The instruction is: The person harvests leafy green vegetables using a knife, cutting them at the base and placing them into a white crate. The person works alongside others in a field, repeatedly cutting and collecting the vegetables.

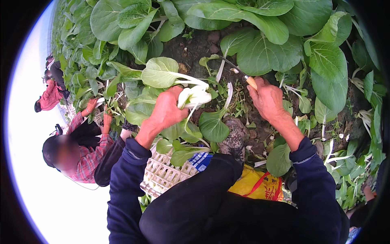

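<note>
My left hand grips a head of bok choy whose pale cut base points right, while its leaves spread around my fist. In my right hand is a small harvesting knife by its wooden handle. The thin dark blade extends up and left over the soil, its tip close to a pale leaf stalk. A loose leaf with a white stalk lies between my two hands, above my camouflage-patterned shoe.
Below my left hand stands a white plastic crate. A yellow bag lies by my legs. Growing bok choy fills the far side. Another person crouches at left, handling plants; more people are farther off. Trimmed leaves litter the soil.
</note>
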`<state>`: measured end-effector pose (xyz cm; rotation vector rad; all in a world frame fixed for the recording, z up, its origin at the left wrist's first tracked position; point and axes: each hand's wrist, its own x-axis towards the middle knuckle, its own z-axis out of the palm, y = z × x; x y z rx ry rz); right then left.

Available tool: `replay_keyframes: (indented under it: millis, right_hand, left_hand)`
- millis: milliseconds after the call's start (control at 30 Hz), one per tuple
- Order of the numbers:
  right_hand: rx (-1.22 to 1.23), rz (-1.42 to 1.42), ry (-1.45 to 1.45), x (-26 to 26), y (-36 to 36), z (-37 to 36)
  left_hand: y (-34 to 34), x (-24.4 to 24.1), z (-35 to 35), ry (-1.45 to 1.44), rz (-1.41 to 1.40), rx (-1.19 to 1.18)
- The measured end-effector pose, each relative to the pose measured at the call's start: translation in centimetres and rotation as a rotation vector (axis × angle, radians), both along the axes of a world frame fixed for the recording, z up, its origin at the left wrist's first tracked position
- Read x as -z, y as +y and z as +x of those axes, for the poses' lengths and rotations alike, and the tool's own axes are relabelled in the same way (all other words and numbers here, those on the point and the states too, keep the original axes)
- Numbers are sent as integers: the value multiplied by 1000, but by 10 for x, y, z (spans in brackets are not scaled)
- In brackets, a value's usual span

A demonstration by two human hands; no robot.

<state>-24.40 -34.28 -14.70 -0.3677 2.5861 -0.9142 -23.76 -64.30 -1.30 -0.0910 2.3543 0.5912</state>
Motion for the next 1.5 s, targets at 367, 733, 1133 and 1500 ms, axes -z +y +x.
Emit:
replay_keyframes:
  millis: [367,733,1133,1500]
  right_hand:
    - [-27,-937,-389,-95,-11,-21]
    - [126,-1167,-687,-79,-21,21]
    - [42,-1273,-647,-78,6,6]
    - [210,-1164,-502,-137,22,20]
  left_hand:
    - [78,-45,40,-407,893,-797]
    - [108,-22,59,-319,1059,-982]
    - [134,-34,53,-100,526,-323]
    - [169,-47,84,179,841,-699]
